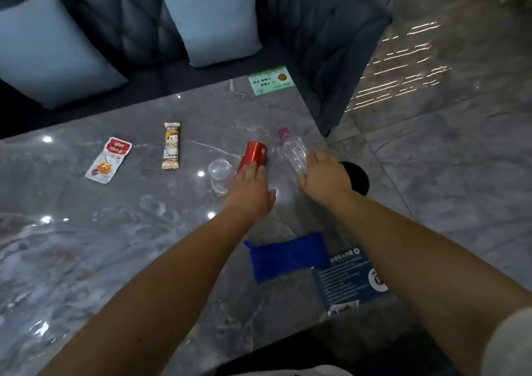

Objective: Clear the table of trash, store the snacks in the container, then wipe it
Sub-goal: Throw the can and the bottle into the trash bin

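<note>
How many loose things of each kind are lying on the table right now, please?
Snack packets: 2, red-white pouch and brown bar
Drink containers: 3, red can, clear bottle, clear cup
Cloths: 1, blue cloth
Total: 6

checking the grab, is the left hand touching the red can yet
Touching. The head view shows the left hand with its fingertips lying on the near end of the red can, no gap between them.

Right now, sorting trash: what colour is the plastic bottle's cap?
Pink-purple cap, seen in the head view.

A red can (254, 153) is touched by the left hand (250, 189); a clear bottle (293, 151) is reached by the right hand (326, 174) on the surface (115, 231)
</note>
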Motion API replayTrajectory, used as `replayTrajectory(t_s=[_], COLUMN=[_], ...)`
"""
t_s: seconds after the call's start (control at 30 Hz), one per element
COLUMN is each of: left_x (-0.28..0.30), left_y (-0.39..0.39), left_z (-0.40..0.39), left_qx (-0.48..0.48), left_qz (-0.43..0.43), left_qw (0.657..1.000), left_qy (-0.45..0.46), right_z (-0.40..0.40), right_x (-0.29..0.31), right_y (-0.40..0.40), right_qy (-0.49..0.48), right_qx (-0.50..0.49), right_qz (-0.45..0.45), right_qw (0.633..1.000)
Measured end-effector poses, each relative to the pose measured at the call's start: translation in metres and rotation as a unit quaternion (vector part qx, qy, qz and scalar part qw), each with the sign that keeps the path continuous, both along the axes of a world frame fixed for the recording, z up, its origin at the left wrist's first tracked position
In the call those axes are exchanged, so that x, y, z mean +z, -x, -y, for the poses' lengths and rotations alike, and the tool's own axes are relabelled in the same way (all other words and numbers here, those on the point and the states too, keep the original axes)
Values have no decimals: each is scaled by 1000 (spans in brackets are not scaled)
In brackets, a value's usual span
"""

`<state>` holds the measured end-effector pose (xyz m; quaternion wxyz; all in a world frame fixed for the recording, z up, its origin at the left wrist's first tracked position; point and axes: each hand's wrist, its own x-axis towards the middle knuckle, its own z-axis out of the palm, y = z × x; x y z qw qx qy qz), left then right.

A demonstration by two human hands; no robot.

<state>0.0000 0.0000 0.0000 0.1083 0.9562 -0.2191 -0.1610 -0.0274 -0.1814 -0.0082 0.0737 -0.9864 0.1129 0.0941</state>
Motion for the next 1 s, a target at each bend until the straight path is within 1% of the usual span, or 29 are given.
replayTrajectory(t_s=[0.13, 0.23, 0.37, 0.43, 0.53, 0.63, 0.8, 0.9, 1.0], left_x=[-20, -33, -41, -43, -44, -43, -40, -37, -34], left_y=[-27, -39, -39, -34, -28, -23, -22, -22, -14], left_z=[25, 37, 41, 40, 38, 39, 38, 35, 33], left_qx=[18, 28, 59, 66, 82, 129, 183, 192, 201], left_qz=[-4, 19, 15, 8, 8, -10, -67, -105, -139], left_qw=[999, 997, 995, 996, 997, 989, 976, 969, 960], left_qy=[-46, -75, -82, -62, 2, 67, 101, 114, 135], right_z=[1, 3, 7, 6, 6, 7, 10, 10, 11], right_x=[-8, -17, -21, -20, -21, -22, -27, -28, -26], right_y=[-17, -24, -28, -26, -19, -10, 1, 7, 17], right_qy=[-45, -59, -72, -67, -58, -67, -97, -134, -171], right_qx=[-27, -37, -62, -70, -78, -103, -143, -164, -183], right_qz=[-41, -53, -67, -73, -75, -73, -81, -96, -87], right_qw=[998, 996, 993, 993, 992, 990, 982, 973, 964])
